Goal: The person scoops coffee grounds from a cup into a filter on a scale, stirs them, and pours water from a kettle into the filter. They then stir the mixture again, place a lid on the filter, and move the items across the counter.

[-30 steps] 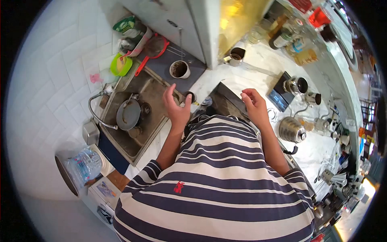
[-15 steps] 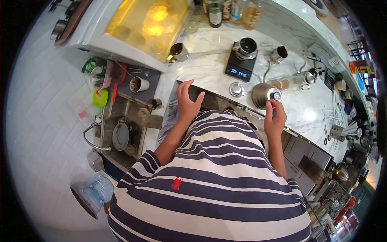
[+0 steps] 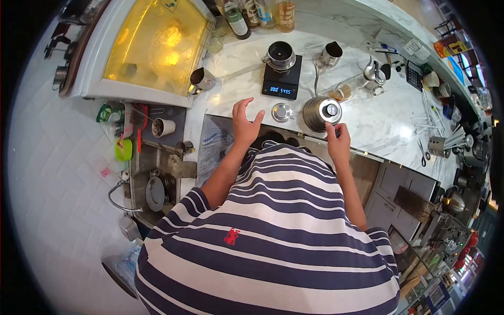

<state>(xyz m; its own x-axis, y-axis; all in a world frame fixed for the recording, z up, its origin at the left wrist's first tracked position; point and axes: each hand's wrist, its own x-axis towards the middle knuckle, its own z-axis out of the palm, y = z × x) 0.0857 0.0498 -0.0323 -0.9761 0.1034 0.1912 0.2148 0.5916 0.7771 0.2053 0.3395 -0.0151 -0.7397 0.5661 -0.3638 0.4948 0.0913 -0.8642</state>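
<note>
A steel gooseneck kettle (image 3: 315, 113) with a black lid knob stands on the marble counter, its spout pointing away from me. At the kettle's near side, my right hand (image 3: 338, 139) has its fingers curled at the handle, which it mostly hides. My left hand (image 3: 248, 122) is held over the counter's front edge, fingers apart and nothing in it. Just beyond it lies a round metal lid-like piece (image 3: 282, 112). Farther back, a black digital scale (image 3: 282, 84) with lit blue digits carries a metal dripper (image 3: 281, 64) with dark contents.
Metal pitchers (image 3: 202, 79) (image 3: 331, 54) stand left and right of the scale. A glass-bodied pot (image 3: 374, 76) lies or stands at the right. Bottles (image 3: 233, 21) line the back. At left are a yellow-lit cabinet (image 3: 152, 47) and a sink (image 3: 142, 165). Scissors (image 3: 423, 153) lie far right.
The whole view has shifted, so the counter things sit farther left. My right hand's fingers have curled in more at the kettle. My left hand stays open.
</note>
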